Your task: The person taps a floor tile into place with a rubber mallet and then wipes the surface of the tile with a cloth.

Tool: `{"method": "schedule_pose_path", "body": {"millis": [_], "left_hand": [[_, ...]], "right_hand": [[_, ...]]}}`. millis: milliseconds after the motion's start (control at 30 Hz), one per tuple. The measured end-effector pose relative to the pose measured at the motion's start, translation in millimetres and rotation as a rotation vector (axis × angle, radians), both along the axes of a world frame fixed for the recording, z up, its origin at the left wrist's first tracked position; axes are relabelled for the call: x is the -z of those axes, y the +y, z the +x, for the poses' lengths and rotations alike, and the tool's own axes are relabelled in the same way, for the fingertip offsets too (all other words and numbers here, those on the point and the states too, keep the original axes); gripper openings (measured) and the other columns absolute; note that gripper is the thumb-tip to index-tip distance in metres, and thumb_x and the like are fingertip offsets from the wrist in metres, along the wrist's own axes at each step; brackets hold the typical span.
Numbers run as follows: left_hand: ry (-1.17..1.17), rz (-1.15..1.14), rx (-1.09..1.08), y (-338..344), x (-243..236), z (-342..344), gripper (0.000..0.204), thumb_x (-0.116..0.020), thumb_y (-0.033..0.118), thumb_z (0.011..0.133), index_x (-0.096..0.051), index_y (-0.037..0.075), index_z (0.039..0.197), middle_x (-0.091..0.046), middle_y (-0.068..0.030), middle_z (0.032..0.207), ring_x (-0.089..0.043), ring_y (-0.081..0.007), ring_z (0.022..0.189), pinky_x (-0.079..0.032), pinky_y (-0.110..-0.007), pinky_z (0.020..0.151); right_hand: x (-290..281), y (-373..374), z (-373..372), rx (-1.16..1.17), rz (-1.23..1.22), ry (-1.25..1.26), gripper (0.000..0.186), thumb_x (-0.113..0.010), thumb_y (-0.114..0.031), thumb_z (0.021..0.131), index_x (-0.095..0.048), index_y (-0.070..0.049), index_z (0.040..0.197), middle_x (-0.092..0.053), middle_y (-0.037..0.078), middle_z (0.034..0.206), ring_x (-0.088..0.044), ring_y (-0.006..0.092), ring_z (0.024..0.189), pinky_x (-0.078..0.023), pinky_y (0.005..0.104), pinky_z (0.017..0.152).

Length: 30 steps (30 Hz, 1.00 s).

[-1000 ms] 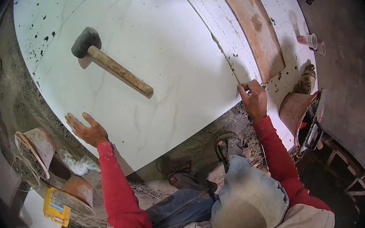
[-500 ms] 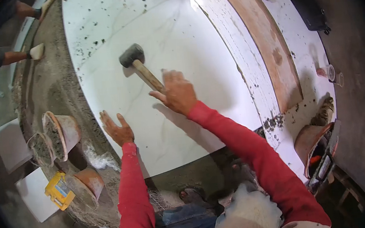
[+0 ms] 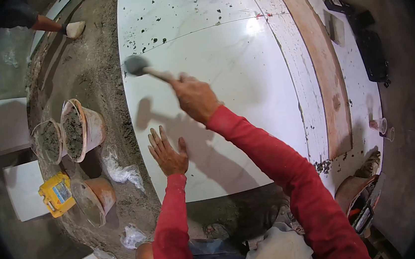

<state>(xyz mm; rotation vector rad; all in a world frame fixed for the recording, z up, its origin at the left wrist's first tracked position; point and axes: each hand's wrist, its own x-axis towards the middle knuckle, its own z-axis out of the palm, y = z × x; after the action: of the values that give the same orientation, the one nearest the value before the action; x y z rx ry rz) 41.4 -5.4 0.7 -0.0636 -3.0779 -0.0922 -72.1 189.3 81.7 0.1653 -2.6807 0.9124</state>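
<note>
My right hand [image 3: 193, 97] grips the wooden handle of a black rubber mallet [image 3: 136, 65], raised over the left part of a large white marble-look tile [image 3: 264, 144]; the mallet is blurred and throws a shadow on the tile. My left hand [image 3: 168, 158] is spread out on the tile's surface near its left edge, below that shadow, holding nothing. Thin joints and scattered dark mortar crumbs mark the tiles at the top, with a small red object [image 3: 259, 15] at a joint crossing.
Mortar bed [image 3: 48, 110] runs left, with buckets [image 3: 95, 129], plastic wrap [image 3: 122, 172] and a yellow plastic container [image 3: 56, 194]. Another person's arm [image 3: 46, 24] reaches in at top left. Right are a long tan board [image 3: 329, 93], plastic cups [image 3: 378, 124], black bags [image 3: 371, 54] and a bucket [image 3: 351, 193].
My right hand left the tile's right-hand joint, took hold of the lying mallet and lifted it leftward. My left hand stays low on the tile. The view has shifted, showing the other person's arm.
</note>
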Motion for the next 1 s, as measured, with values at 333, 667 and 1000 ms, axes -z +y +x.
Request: {"method": "schedule_pose_path", "body": {"millis": [333, 667, 1000], "left_hand": [[-0.014, 0.035, 0.021, 15, -12, -6, 0.077, -0.051, 0.051, 0.098, -0.024, 0.017, 0.162, -0.022, -0.0137, 0.167, -0.018, -0.0336, 0.155, -0.015, -0.054, 0.125], [-0.038, 0.173, 0.02, -4, -7, -21, 0.08, -0.049, 0.061, 0.095, -0.036, 0.013, 0.157, -0.024, -0.0149, 0.167, -0.015, -0.0325, 0.156, -0.011, -0.056, 0.126], [0.041, 0.361, 0.004, -9, -8, -22, 0.08, -0.054, 0.057, 0.093, -0.031, 0.018, 0.16, -0.023, -0.0115, 0.167, -0.017, -0.0318, 0.155, -0.016, -0.053, 0.126]], "right_hand": [[4, 115, 0, 0.054, 0.285, 0.006, 0.03, -0.046, -0.011, 0.1, -0.056, 0.002, 0.126, -0.067, 0.02, 0.076, -0.068, 0.0339, 0.065, -0.056, 0.0447, 0.055], [-63, 42, 7, 0.017, 0.254, -0.236, 0.021, -0.051, -0.022, 0.103, -0.046, -0.002, 0.104, -0.065, 0.023, 0.072, -0.064, 0.045, 0.065, -0.048, 0.0571, 0.056], [-55, -135, -206, -0.505, 0.633, -0.06, 0.029, -0.051, -0.026, 0.102, -0.061, -0.024, 0.129, -0.073, 0.015, 0.093, -0.071, 0.0388, 0.078, -0.057, 0.0526, 0.063]]}}
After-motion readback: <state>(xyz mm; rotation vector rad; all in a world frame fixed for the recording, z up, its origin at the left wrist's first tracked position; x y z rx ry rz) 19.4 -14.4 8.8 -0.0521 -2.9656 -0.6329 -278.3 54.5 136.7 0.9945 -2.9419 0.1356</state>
